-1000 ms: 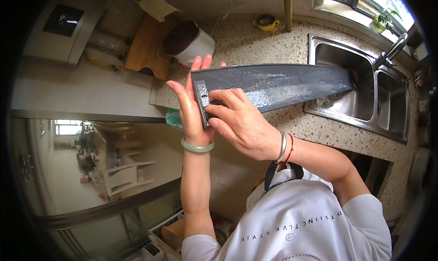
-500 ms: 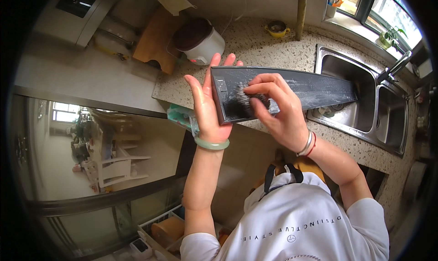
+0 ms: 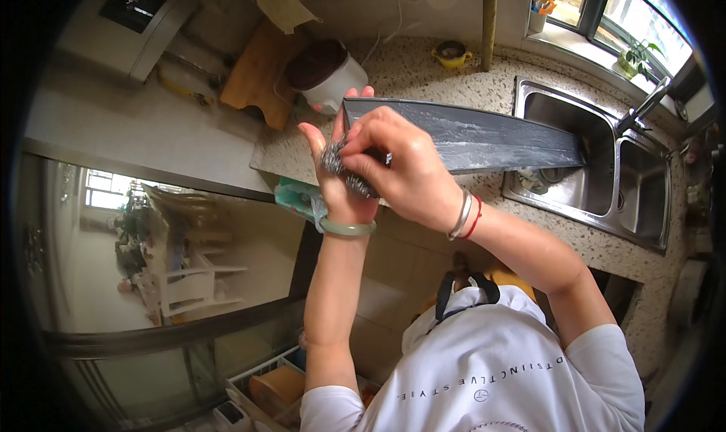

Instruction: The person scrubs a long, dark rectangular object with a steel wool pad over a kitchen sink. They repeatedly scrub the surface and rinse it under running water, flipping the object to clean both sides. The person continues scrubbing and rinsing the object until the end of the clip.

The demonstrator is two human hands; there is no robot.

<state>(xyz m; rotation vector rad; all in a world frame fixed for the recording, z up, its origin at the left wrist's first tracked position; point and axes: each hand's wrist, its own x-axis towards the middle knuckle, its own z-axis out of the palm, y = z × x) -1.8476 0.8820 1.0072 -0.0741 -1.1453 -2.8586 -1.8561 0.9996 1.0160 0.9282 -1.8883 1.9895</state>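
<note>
A long dark grey panel (image 3: pixel 491 139), wet with whitish suds, lies slanting from my left hand to the sink. My left hand (image 3: pixel 338 198) holds up its near-left end from beneath, thumb and fingers stretched out past the edge. In my right hand (image 3: pixel 404 164) a steel wool scrubber (image 3: pixel 333 157) is pinched between thumb and fingers. The scrubber is at the panel's left end, overlapping my left palm; whether it touches the panel or the palm I cannot tell. The panel's right end reaches over the double-bowl steel sink (image 3: pixel 563 108).
A white rice cooker (image 3: pixel 344 84) with a brown lid and a wooden board (image 3: pixel 261 73) stand at the back left. A small yellow pot (image 3: pixel 452 54) sits on the speckled counter (image 3: pixel 401 61). The faucet (image 3: pixel 646 107) rises behind the sink, below a window with a plant (image 3: pixel 634 60).
My right hand has slid left with the scrubber, from the panel's surface to its left end edge. The panel has tilted, showing less of its face.
</note>
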